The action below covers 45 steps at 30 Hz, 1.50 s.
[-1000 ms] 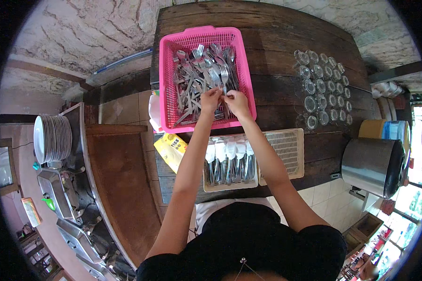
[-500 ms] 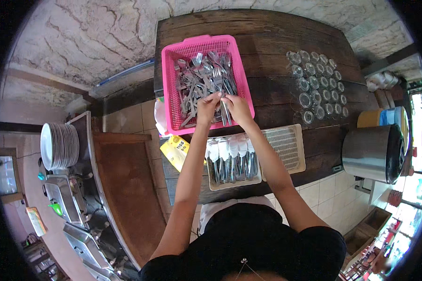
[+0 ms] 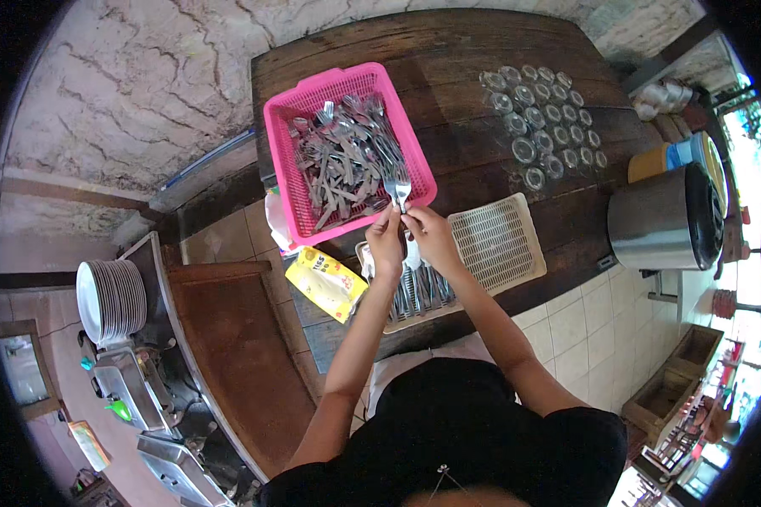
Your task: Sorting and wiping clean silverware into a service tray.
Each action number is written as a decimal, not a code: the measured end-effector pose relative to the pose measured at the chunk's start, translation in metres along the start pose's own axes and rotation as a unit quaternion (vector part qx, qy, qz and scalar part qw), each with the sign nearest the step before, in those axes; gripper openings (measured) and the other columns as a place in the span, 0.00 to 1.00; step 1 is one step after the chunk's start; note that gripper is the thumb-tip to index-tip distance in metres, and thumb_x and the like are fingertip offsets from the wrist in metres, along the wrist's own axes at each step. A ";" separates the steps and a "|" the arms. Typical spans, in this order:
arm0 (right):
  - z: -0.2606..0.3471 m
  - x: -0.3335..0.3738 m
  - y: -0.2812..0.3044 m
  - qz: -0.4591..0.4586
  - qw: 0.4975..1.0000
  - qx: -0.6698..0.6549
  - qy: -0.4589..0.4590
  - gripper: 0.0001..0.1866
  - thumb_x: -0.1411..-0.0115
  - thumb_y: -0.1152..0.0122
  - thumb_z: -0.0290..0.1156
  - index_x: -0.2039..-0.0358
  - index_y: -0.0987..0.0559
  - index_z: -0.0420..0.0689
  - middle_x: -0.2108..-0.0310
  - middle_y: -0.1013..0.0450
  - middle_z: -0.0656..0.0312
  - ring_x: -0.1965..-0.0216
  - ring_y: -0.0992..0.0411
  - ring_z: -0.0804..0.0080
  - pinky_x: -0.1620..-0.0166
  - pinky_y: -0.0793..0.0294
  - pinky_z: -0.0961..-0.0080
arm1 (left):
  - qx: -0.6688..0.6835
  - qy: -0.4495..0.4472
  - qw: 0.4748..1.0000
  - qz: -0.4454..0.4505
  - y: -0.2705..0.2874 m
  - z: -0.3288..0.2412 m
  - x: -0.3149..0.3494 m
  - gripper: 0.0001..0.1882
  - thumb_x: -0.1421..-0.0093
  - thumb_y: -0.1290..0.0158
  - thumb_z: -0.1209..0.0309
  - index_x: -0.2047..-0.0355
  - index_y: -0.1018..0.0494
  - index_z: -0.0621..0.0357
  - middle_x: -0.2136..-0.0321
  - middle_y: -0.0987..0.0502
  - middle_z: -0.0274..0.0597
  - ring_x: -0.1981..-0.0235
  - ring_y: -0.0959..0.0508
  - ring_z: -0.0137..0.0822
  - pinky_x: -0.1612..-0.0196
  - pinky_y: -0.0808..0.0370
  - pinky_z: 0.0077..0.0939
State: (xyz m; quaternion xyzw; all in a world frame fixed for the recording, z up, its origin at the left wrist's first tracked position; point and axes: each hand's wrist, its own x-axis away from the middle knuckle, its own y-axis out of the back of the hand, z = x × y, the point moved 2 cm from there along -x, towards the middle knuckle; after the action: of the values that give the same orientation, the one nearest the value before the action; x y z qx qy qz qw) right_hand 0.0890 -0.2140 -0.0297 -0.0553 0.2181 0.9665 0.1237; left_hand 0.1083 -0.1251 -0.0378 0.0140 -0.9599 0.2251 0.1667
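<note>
My left hand (image 3: 386, 242) and my right hand (image 3: 432, 240) are close together at the near edge of a pink plastic basket (image 3: 419, 163). Both hands have their fingers closed on a metal fork (image 3: 402, 191), whose tines point away from me. Whether other cutlery is held with it, I cannot make out. Inside the basket lies a heap of loose metal cutlery (image 3: 340, 160), mostly forks and knives. Below my hands is a cream slotted tray (image 3: 414, 320) with cutlery (image 3: 421, 289) lined up in it, several pieces wrapped in white; my hands and forearms partly cover it.
An empty-looking cream tray section (image 3: 497, 245) lies right of my right forearm. Several upturned glasses (image 3: 543, 127) stand in rows on the dark wooden table (image 3: 448, 51). A yellow packet (image 3: 325, 283) lies at left, a steel container (image 3: 658, 221) at right, and stacked white plates (image 3: 110, 300) far left.
Both hands have drawn toward me with the fork, from over the cutlery heap to the basket's near rim. The whole view has turned and shifted slightly.
</note>
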 end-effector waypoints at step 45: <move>-0.181 0.080 0.085 0.078 0.980 0.121 -0.139 0.10 0.56 0.47 0.31 0.73 0.29 0.40 0.82 0.31 0.54 0.80 0.31 0.63 0.76 0.34 0.75 | -0.468 0.052 0.881 0.037 -0.069 0.181 0.068 0.29 0.44 0.64 0.63 0.51 0.57 0.76 0.72 0.30 0.56 0.71 0.30 0.52 0.68 0.33 0.37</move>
State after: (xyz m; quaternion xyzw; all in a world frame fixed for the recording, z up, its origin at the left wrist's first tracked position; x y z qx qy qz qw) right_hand -0.0007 -0.3501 -0.1702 0.1123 0.3179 0.9378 0.0825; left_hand -0.0058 -0.2629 -0.1383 -0.1126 -0.9433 -0.2440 0.1950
